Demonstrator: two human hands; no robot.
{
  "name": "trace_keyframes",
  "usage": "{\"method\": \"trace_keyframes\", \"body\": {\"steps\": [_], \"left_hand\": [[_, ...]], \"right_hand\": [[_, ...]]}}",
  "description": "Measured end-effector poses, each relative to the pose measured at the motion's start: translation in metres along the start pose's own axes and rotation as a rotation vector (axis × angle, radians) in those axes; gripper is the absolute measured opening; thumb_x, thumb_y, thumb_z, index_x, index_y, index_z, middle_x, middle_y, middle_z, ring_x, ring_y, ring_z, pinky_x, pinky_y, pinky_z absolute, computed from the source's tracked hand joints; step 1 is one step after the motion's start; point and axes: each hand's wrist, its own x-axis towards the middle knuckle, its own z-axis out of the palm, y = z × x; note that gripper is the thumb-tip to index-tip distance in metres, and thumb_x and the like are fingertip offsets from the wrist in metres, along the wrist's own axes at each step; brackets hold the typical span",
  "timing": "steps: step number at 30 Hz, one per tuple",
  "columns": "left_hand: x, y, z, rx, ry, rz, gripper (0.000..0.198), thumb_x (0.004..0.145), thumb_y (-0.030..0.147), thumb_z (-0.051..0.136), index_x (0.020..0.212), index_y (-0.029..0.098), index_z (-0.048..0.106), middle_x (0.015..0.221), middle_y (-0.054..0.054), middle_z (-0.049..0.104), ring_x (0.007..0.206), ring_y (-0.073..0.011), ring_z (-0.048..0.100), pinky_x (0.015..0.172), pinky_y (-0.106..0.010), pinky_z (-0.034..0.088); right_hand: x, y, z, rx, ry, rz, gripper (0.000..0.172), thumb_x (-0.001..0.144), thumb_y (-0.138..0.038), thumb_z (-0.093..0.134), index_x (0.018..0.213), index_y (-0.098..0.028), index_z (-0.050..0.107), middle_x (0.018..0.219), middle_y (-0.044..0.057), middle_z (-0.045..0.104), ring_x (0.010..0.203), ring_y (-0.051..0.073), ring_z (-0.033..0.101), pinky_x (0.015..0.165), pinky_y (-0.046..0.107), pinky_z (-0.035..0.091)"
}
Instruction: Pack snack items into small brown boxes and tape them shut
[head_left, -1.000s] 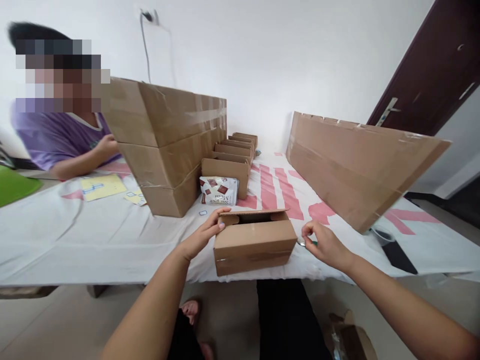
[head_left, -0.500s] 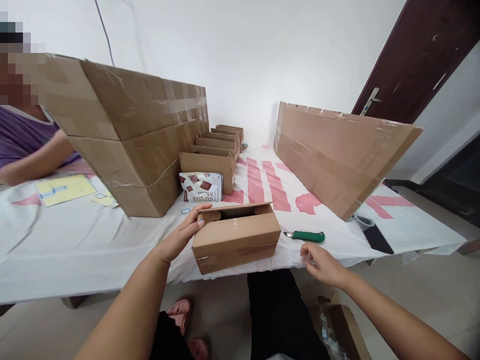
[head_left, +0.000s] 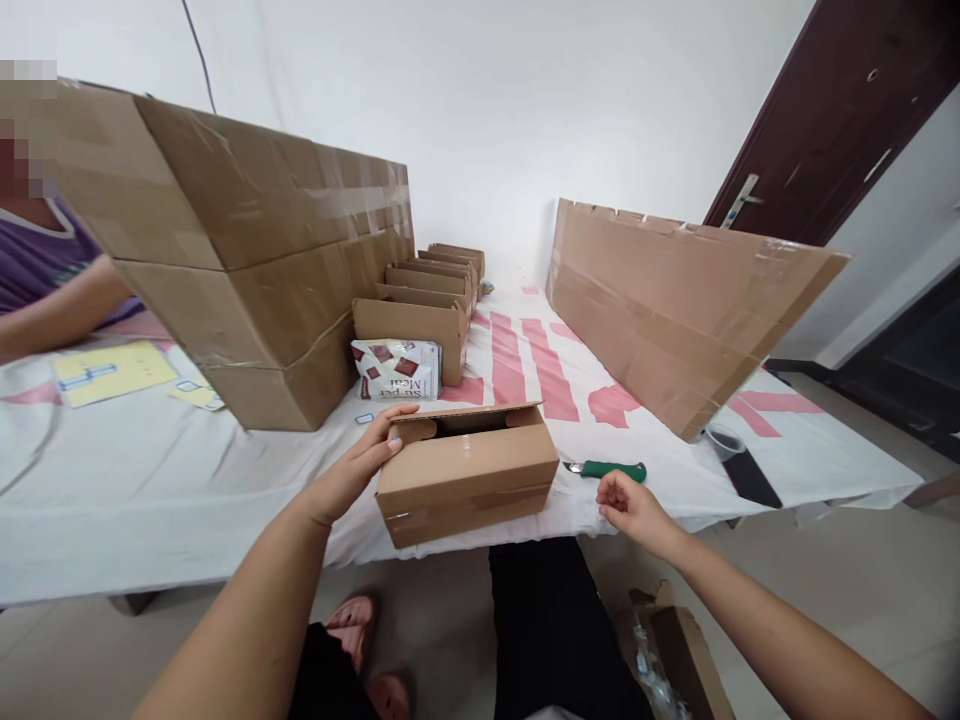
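A small open cardboard box stands at the near edge of the white-covered table. My left hand rests on its left top corner, fingers curled over the flap. Right of the box lies a green-handled knife. My right hand hovers just in front of the knife, apart from it, fingers loosely curled with nothing in them.
Stacked large cartons stand at the left, a long flat carton leans at the right. A row of small open boxes and a snack packet lie behind. A person in purple sits far left. A tape roll lies right.
My right hand let go of the knife, which now lies on the table, and drew back toward the edge. The view swung left to right; my left hand stayed on the box.
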Motion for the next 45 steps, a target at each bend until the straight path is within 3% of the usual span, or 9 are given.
{"method": "trace_keyframes", "body": {"steps": [12, 17, 21, 26, 29, 33, 35, 38, 45], "left_hand": [[-0.001, 0.001, 0.000, -0.022, 0.012, 0.006, 0.060, 0.080, 0.056, 0.051, 0.132, 0.028, 0.043, 0.139, -0.005, 0.051, 0.122, -0.0340, 0.047, 0.095, -0.037, 0.044], [0.000, -0.001, 0.000, -0.010, 0.005, 0.001, 0.061, 0.081, 0.056, 0.050, 0.134, 0.028, 0.042, 0.139, -0.005, 0.051, 0.118, -0.0335, 0.051, 0.091, -0.036, 0.047], [0.000, 0.000, 0.000, -0.011, 0.007, -0.003, 0.061, 0.081, 0.056, 0.049, 0.134, 0.028, 0.042, 0.138, -0.005, 0.051, 0.119, -0.0338, 0.050, 0.094, -0.037, 0.045], [-0.001, 0.000, 0.001, -0.035, 0.003, -0.007, 0.060, 0.081, 0.056, 0.049, 0.134, 0.028, 0.040, 0.140, -0.005, 0.049, 0.123, -0.0343, 0.047, 0.099, -0.039, 0.042], [0.000, 0.001, 0.001, -0.036, -0.001, -0.013, 0.061, 0.081, 0.056, 0.049, 0.134, 0.028, 0.040, 0.141, -0.006, 0.048, 0.123, -0.0345, 0.046, 0.099, -0.039, 0.042], [0.001, 0.002, 0.001, -0.021, 0.018, -0.005, 0.061, 0.081, 0.056, 0.050, 0.134, 0.027, 0.042, 0.140, -0.006, 0.049, 0.124, -0.0342, 0.046, 0.099, -0.038, 0.042], [0.000, 0.002, 0.001, -0.025, 0.022, -0.009, 0.062, 0.080, 0.056, 0.050, 0.134, 0.027, 0.041, 0.140, -0.006, 0.049, 0.124, -0.0343, 0.046, 0.098, -0.039, 0.042], [-0.001, 0.002, 0.001, -0.045, 0.019, -0.016, 0.064, 0.079, 0.057, 0.051, 0.134, 0.027, 0.041, 0.140, -0.007, 0.049, 0.123, -0.0351, 0.047, 0.098, -0.041, 0.043], [-0.002, 0.003, 0.002, -0.094, 0.028, -0.023, 0.066, 0.077, 0.058, 0.055, 0.133, 0.027, 0.043, 0.138, -0.007, 0.052, 0.120, -0.0361, 0.049, 0.093, -0.041, 0.047]], "right_hand": [[0.011, -0.027, -0.007, -0.451, -0.115, 0.076, 0.031, 0.064, 0.002, 0.051, 0.086, -0.021, 0.054, 0.077, -0.002, 0.061, 0.069, 0.014, 0.056, 0.060, 0.023, 0.033], [0.020, -0.025, -0.017, -0.532, -0.106, 0.064, 0.038, 0.064, -0.006, 0.067, 0.097, -0.022, 0.057, 0.101, 0.004, 0.061, 0.089, 0.020, 0.058, 0.069, 0.027, 0.038], [0.019, -0.018, -0.019, -0.528, -0.098, 0.076, 0.028, 0.066, -0.010, 0.069, 0.089, -0.020, 0.058, 0.091, 0.004, 0.062, 0.080, 0.020, 0.059, 0.065, 0.028, 0.039], [0.009, -0.016, -0.020, -0.468, -0.034, 0.051, 0.013, 0.082, -0.010, 0.048, 0.085, -0.019, 0.057, 0.086, 0.003, 0.061, 0.078, 0.018, 0.058, 0.070, 0.030, 0.043], [0.000, -0.025, -0.016, -0.413, -0.015, -0.033, 0.009, 0.088, -0.019, 0.049, 0.094, -0.019, 0.056, 0.094, 0.006, 0.061, 0.088, 0.019, 0.057, 0.078, 0.033, 0.046], [-0.012, -0.034, -0.001, -0.441, -0.040, -0.226, 0.027, 0.075, -0.021, 0.067, 0.100, -0.020, 0.056, 0.101, 0.008, 0.061, 0.098, 0.025, 0.054, 0.084, 0.039, 0.045], [-0.014, -0.029, 0.004, -0.469, -0.032, -0.234, 0.015, 0.077, -0.015, 0.060, 0.091, -0.020, 0.057, 0.092, 0.006, 0.062, 0.089, 0.023, 0.056, 0.080, 0.037, 0.046], [-0.014, -0.007, -0.002, -0.389, 0.055, -0.124, 0.009, 0.079, -0.015, 0.049, 0.080, -0.021, 0.055, 0.075, 0.001, 0.060, 0.071, 0.017, 0.057, 0.068, 0.029, 0.046], [-0.040, 0.061, -0.055, -0.389, 0.440, 0.110, 0.013, 0.080, -0.032, 0.044, 0.077, -0.022, 0.051, 0.062, -0.001, 0.056, 0.054, 0.017, 0.054, 0.053, 0.029, 0.045]]}}
